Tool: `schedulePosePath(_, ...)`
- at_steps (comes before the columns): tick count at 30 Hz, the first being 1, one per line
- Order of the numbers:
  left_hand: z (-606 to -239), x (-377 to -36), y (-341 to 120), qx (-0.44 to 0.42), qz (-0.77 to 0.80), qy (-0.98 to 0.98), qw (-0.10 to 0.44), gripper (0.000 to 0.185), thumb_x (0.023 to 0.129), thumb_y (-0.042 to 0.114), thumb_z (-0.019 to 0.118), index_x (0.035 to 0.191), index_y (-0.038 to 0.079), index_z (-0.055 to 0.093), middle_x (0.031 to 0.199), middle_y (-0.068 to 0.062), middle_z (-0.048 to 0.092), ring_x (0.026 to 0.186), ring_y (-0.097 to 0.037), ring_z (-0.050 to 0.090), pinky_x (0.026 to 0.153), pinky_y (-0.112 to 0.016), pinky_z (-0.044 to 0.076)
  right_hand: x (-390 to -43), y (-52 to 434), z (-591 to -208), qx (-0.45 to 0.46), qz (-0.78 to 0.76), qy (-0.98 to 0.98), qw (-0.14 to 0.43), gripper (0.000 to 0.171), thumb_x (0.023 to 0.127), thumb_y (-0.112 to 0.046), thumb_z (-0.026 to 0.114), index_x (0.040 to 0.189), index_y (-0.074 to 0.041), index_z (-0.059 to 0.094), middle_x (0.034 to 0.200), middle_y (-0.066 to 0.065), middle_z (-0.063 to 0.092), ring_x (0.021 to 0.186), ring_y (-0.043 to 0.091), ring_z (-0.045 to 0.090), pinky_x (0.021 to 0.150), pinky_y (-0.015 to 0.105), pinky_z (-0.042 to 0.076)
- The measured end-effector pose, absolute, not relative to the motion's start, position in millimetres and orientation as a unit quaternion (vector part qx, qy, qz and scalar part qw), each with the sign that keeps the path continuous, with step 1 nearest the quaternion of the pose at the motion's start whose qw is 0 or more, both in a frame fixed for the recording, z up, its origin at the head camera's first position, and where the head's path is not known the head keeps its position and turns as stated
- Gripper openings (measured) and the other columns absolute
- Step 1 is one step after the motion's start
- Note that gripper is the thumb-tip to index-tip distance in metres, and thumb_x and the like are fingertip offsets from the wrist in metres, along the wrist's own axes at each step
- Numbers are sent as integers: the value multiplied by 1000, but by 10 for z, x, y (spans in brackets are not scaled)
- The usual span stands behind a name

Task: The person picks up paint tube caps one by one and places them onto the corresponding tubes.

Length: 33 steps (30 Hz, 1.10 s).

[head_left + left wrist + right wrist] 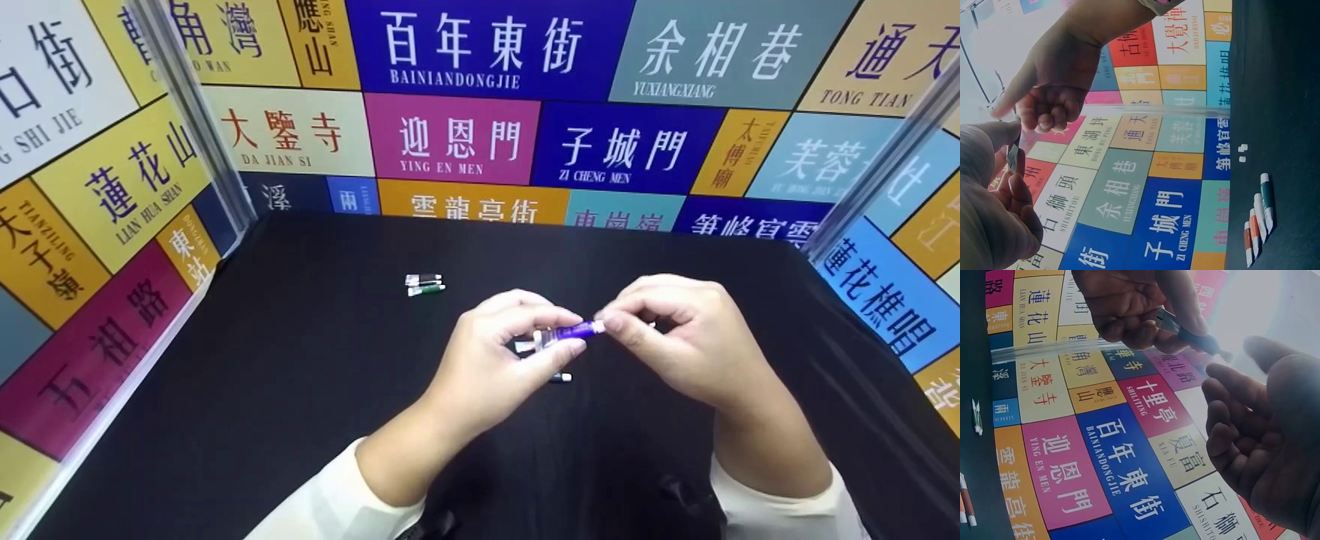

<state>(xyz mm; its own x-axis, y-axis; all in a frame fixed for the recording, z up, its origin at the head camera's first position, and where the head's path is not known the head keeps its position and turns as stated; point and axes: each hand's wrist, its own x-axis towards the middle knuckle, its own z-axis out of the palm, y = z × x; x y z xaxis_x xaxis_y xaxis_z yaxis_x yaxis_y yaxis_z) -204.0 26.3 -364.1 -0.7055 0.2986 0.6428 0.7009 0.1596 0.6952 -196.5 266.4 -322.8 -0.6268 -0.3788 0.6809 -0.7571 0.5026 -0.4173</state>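
The left hand [499, 349] pinches the body of a small purple tube [571, 333] between thumb and curled fingers, while the right hand [679, 337] closes its fingertips on the white cap end — the tube held above the black table [262, 390], its long axis running from about 8 o'clock to 2 o'clock, cap toward 2. It looks light, soft-walled and squeezable, so the stiffer shoulder near the cap seems the safer place to grip. Two more small tubes [425, 284] lie side by side at 10 o'clock from the hands — well apart.
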Motion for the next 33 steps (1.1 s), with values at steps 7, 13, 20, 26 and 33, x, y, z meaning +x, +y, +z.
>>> schedulePosePath(7, -3646, -2053, 263, -331, -565, -733, 185, 18, 92, 27, 87, 109, 21, 85, 103, 9, 77, 91, -8, 68, 75, -24, 60, -1964, 2678, -3217, 396, 417, -773, 270, 36, 79, 11, 82, 112, -3, 81, 106, 8, 78, 92, 9, 69, 80, 16, 56)
schedulePosePath(13, -3652, -2069, 259, -331, -568, -728, 193, 17, 93, 26, 86, 108, 20, 85, 103, 10, 77, 88, -4, 66, 74, -24, 58, -1973, 2637, -3203, 457, 395, -747, 278, 41, 71, 15, 86, 106, -5, 83, 109, 12, 77, 110, 16, 70, 102, 20, 54)
schedulePosePath(20, -3658, -2060, 264, -330, -571, -729, 184, 18, 93, 27, 86, 109, 20, 84, 105, 9, 77, 95, -7, 68, 78, -24, 61, -1988, 2639, -3213, 452, 380, -758, 277, 43, 69, 16, 87, 105, -8, 83, 102, 8, 76, 100, 13, 70, 95, 17, 55)
schedulePosePath(26, -3655, -2049, 269, -331, -573, -728, 177, 18, 93, 27, 86, 110, 20, 84, 105, 8, 77, 98, -13, 70, 80, -24, 62, -1997, 2642, -3224, 433, 372, -774, 273, 40, 73, 13, 88, 105, -11, 84, 98, 5, 76, 93, 11, 69, 81, 16, 53)
schedulePosePath(33, -3663, -2047, 274, -328, -568, -734, 178, 19, 93, 29, 86, 110, 21, 84, 106, 10, 77, 98, -8, 69, 80, -24, 61, -1990, 2636, -3222, 398, 361, -803, 257, 31, 81, 6, 87, 103, -16, 84, 97, -1, 79, 90, 6, 70, 73, 16, 52)
